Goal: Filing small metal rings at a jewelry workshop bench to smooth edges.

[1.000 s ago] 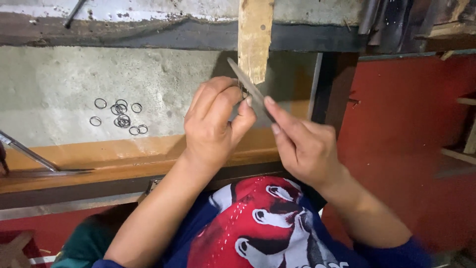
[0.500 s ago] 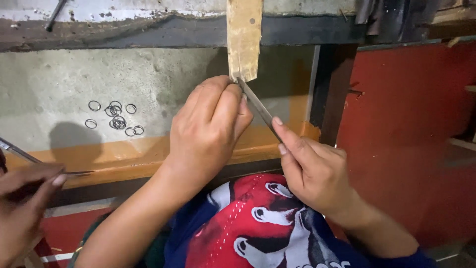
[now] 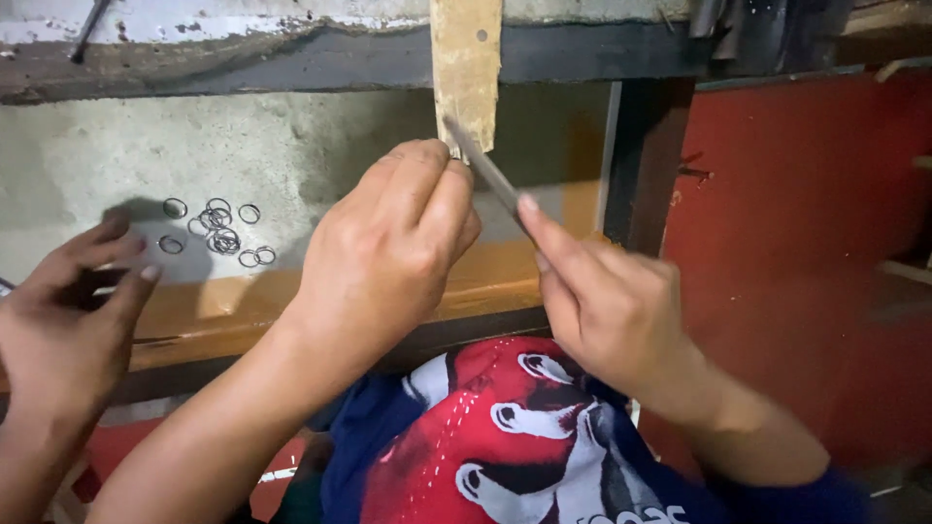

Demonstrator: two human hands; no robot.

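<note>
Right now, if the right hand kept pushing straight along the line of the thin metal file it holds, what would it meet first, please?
Probably the pale wooden peg: the right hand points its thin grey metal file up-left at the peg's lower end, beside the left hand's fingertips. Depth is unclear.

- A scatter of small metal rings [image 3: 216, 231] lies on the grey top of the table [image 3: 87, 155], some overlapping.
- Another person's hand [image 3: 68, 311] rests at the left edge, near the rings.
- A red panel [image 3: 806, 243] stands at right.
- A red, white and blue patterned shirt [image 3: 495, 437] fills the lower middle.
</note>
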